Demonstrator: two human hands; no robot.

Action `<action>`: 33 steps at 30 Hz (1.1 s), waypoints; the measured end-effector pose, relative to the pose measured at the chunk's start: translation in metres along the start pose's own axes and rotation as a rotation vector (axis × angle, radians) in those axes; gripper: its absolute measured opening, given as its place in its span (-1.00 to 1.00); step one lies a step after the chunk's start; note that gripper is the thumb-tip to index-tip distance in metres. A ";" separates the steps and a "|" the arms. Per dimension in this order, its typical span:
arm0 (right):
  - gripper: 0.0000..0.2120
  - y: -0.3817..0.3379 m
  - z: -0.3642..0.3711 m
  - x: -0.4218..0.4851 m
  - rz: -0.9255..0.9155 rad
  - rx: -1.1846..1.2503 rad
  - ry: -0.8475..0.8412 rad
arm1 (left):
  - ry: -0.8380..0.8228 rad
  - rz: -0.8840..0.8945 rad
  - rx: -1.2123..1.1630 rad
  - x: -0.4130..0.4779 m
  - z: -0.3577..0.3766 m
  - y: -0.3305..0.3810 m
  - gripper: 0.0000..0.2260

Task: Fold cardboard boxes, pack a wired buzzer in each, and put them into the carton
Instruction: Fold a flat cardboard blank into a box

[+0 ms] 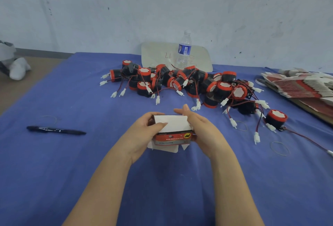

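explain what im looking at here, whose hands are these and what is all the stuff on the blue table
There is no machine here. A person wears a camera on their head, so this single picture looks forward and down at their own two bare hands. The left hand and right hand hold a small red and white cardboard box between them, with its flaps not yet closed. On the blue table behind it lies a pile of red and black buzzers with wires and white plugs. A black pen lies to the left, a stack of flat unfolded boxes to the right, and a water bottle stands at the back.
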State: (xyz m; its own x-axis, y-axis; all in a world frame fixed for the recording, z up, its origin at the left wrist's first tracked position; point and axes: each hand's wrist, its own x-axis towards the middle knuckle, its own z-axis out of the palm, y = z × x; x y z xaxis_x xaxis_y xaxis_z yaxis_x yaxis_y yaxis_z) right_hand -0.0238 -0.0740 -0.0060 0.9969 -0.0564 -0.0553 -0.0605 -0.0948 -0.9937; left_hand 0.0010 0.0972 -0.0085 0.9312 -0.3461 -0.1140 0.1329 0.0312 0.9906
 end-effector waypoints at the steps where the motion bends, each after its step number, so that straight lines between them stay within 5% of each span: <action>1: -0.60 0.000 0.001 0.001 -0.008 -0.003 0.010 | 0.016 0.015 -0.017 0.001 0.001 0.000 -0.83; 7: -0.69 -0.001 0.004 0.001 -0.082 0.171 0.038 | 0.036 0.090 -0.155 0.001 0.000 0.001 -0.76; 12: -0.70 -0.003 -0.001 -0.006 -0.226 0.292 -0.258 | 0.010 0.204 -0.109 0.000 -0.012 0.004 -0.57; 20: -0.98 -0.007 -0.003 -0.013 -0.192 0.086 -0.323 | -0.147 0.222 -0.043 -0.001 -0.028 0.002 -0.57; 28: -0.83 -0.004 0.004 -0.007 -0.230 -0.219 -0.126 | -0.158 0.203 0.072 0.000 -0.026 -0.004 -0.57; 31: -0.41 -0.001 0.009 -0.004 -0.172 -0.244 -0.052 | -0.124 0.196 0.150 0.001 -0.026 -0.007 -0.55; 33: -0.31 0.003 0.011 -0.002 -0.084 -0.215 -0.054 | -0.095 0.182 0.197 0.001 -0.026 -0.009 -0.52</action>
State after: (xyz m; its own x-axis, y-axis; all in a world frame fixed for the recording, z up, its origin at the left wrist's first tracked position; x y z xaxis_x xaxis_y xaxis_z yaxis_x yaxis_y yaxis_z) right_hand -0.0251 -0.0634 -0.0095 0.9998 0.0130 0.0158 0.0190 -0.3066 -0.9517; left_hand 0.0101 0.1210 -0.0192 0.8965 -0.4382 0.0652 -0.1104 -0.0784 0.9908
